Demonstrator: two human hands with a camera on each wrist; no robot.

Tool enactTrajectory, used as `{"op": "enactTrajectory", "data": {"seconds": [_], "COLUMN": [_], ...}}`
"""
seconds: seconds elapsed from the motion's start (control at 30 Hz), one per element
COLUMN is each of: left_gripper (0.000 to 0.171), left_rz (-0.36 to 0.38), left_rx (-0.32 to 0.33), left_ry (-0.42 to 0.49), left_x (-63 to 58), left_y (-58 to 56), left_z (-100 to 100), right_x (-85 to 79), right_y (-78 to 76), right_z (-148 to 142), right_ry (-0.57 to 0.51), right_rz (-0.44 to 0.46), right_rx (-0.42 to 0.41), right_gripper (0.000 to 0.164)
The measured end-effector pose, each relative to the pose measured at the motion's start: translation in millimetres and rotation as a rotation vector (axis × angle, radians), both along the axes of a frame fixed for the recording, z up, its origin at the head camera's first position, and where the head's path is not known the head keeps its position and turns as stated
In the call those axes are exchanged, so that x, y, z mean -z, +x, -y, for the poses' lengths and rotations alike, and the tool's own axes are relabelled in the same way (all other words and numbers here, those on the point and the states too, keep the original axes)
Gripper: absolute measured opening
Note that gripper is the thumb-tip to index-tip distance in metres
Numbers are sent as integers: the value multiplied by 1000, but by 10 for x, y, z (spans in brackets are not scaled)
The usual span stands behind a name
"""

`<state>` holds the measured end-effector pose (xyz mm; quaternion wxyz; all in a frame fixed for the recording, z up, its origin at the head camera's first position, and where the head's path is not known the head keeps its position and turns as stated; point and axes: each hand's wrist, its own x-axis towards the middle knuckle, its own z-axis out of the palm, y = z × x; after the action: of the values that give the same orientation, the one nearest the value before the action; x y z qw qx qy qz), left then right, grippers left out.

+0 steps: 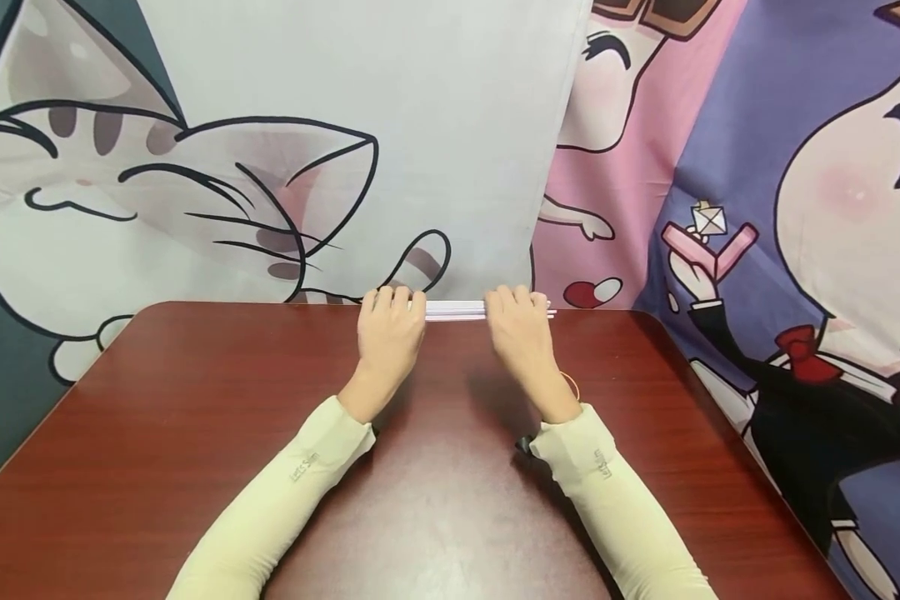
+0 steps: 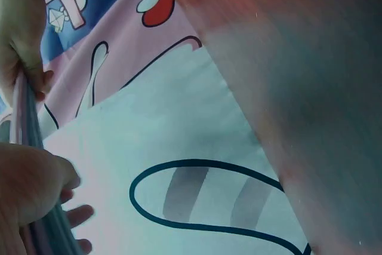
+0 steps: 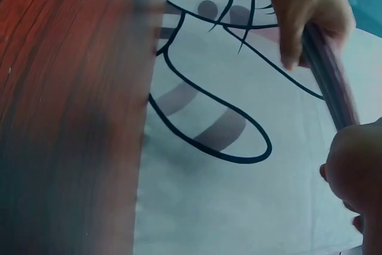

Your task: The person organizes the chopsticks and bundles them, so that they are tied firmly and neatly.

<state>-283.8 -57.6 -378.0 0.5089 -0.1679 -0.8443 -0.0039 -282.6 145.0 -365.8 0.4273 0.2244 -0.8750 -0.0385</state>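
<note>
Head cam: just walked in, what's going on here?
A person grips a thin, white, layered strip with both hands, left hand and right hand a little apart, a stretch of it showing between them. It appears held up above the table, near the far edge in the head view. What it is exactly, I can't tell.

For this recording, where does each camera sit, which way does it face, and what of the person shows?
Head: worn on the head, facing forward and down over the table toward the printed backdrop; both sleeves show, with left hand and right hand gripping a pale bundle.
Left wrist: on that wrist, looking along the bundle; both hands show at the left.
Right wrist: on that wrist, looking along the bundle; both hands show at the right.
Shared: both wrist views show the striped tail print.
</note>
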Motion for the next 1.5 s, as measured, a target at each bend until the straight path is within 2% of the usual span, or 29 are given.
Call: {"op": "enactTrajectory", "data": {"seconds": [0.33, 0.6, 0.77, 0.97, 1.3, 1.5], "left_gripper": [32, 38, 42, 43, 39, 37], "left_rz": [-122, -204, -221, -242, -248, -239], "left_rx": [19, 50, 43, 24, 32, 26], "left_ry": [42, 106, 113, 118, 132, 126], "left_x": [-21, -181, -272, -279, -264, -279], "left_y": [-11, 41, 88, 137, 174, 150], "left_z": [-4, 17, 43, 55, 76, 116], "right_x": [-12, -112, -190, -212, -180, -243], "right_y": [47, 122, 185, 222, 220, 231], "right_z": [29, 87, 110, 138, 161, 89], "right_ry": [-93, -140, -151, -167, -160, -175], "right_rz": [-112, -206, -252, -293, -276, -198], "right_rx": [-42, -56, -48, -50, -32, -9], "right_gripper": [12, 16, 18, 19, 24, 24]}}
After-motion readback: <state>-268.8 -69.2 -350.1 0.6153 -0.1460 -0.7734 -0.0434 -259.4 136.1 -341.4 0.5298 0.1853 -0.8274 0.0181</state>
